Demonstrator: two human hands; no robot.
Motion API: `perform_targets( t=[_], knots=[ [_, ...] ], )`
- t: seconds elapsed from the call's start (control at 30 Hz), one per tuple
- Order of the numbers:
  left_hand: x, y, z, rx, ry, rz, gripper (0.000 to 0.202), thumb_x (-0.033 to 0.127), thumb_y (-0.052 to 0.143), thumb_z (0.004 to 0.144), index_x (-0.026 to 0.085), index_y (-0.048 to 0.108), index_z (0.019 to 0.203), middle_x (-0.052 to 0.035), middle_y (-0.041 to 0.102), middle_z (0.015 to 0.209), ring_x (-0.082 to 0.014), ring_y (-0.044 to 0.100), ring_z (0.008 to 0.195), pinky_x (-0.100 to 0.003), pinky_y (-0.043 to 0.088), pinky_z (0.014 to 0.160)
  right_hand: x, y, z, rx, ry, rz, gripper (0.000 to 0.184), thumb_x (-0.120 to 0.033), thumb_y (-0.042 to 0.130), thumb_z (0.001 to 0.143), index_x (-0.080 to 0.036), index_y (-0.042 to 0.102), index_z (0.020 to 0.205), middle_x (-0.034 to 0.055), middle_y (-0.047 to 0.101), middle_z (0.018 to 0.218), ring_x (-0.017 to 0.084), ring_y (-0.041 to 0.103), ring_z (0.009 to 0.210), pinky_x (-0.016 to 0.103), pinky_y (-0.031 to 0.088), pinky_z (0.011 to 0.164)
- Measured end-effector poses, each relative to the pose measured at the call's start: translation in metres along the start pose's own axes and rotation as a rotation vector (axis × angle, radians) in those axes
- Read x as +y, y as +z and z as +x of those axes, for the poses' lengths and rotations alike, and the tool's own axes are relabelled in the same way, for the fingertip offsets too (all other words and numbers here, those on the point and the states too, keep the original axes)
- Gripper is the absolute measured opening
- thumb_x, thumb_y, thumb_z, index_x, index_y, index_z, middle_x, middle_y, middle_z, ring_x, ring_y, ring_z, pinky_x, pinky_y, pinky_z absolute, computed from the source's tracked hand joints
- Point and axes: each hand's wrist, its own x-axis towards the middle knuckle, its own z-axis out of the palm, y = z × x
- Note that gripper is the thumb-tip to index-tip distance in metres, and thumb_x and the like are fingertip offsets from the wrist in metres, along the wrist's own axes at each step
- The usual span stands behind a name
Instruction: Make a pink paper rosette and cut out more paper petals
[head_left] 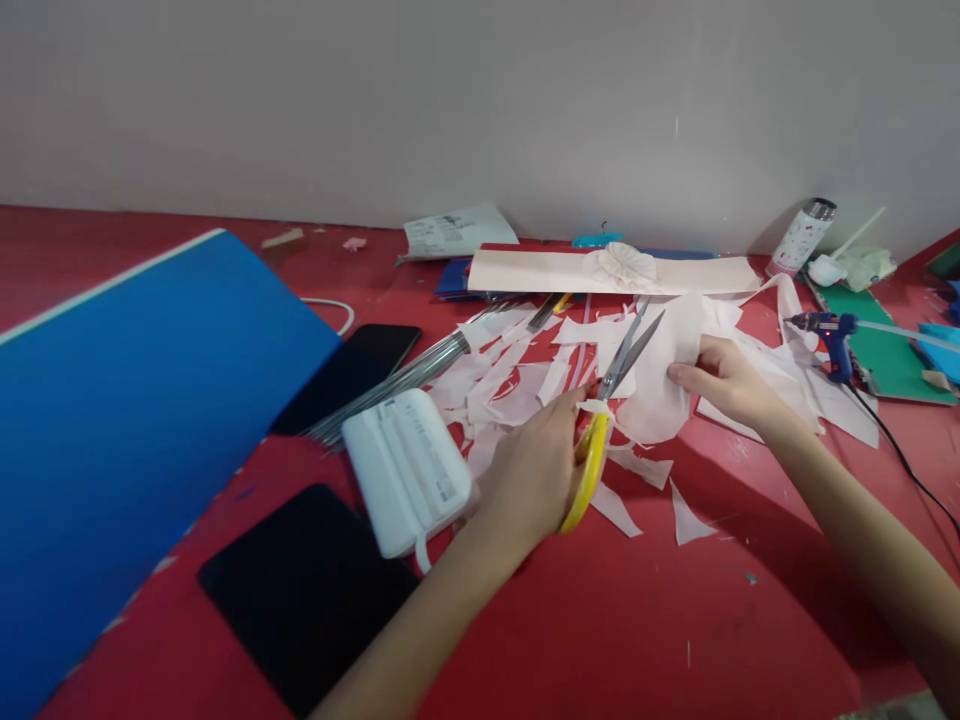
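Note:
My left hand is closed around the yellow handles of a pair of scissors, whose silver blades are parted and point up and to the right. The blades meet the left edge of a pale pink sheet lying on the red table. My right hand pinches the right side of that sheet, thumb on top. Several pale pink offcuts lie scattered around and under both hands.
A large blue sheet rises at the left. A white power bank, two dark screens, metal wires, a cream strip with a rosette, a blue glue gun, a green sheet and a can sit around.

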Motion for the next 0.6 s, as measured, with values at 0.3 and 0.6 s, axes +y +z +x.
perform_targets(
  t=[0.3,0.6],
  knots=[
    [-0.0049,0.0077,-0.0012,0.029,-0.023,0.049,0.051,0.014,0.049,0.074,0.014,0.049,0.126,-0.0094,0.069,0.094,-0.025,0.065,0.083,-0.033,0.048,0.067,0.0002,0.0045,0.0006,0.011,0.029,-0.001,0.013,-0.03,0.053,0.075,-0.018,0.052,0.07,0.0016,0.056,0.071,0.013,0.051,0.064,0.027,0.04,0.055],
    [-0.0046,0.0076,0.0004,0.039,-0.024,0.091,0.045,0.014,0.05,0.076,0.015,0.054,0.121,-0.009,0.07,0.089,-0.0247,0.066,0.08,-0.032,0.048,0.066,0.0002,0.0028,0.001,-0.01,0.018,0.021,0.013,-0.03,0.052,0.077,-0.018,0.051,0.072,0.0016,0.055,0.072,0.013,0.051,0.065,0.026,0.04,0.056]
  ],
)
